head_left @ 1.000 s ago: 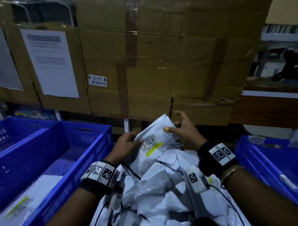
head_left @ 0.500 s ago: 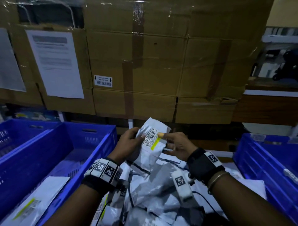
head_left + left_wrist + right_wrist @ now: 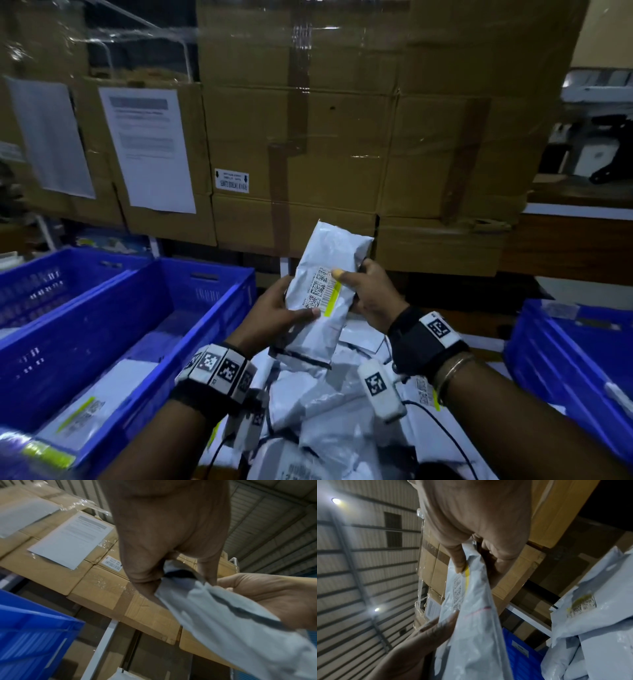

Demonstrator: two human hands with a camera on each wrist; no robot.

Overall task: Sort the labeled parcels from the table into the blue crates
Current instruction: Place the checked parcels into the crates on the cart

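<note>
Stacked cardboard boxes (image 3: 342, 137) behind. Both hands, left hand (image 3: 274, 317) and right hand (image 3: 371, 291), grip 1 parcel (image 3: 325, 291), unsorted. Blue crate (image 3: 113, 329) holds 1 parcel; pile (image 3: 329, 411) remains.

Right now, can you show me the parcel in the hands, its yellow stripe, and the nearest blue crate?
held parcel (image 3: 337, 250), head view, upper white face.
yellow stripe (image 3: 331, 298), head view, middle of the stripe.
blue crate (image 3: 113, 329), head view, long near wall.

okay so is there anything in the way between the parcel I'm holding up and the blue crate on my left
Nothing visible blocks it. The parcel is held up by the left hand and right hand, above the pile of parcels. The blue crate beside it is open-topped, with one parcel lying inside.
</note>
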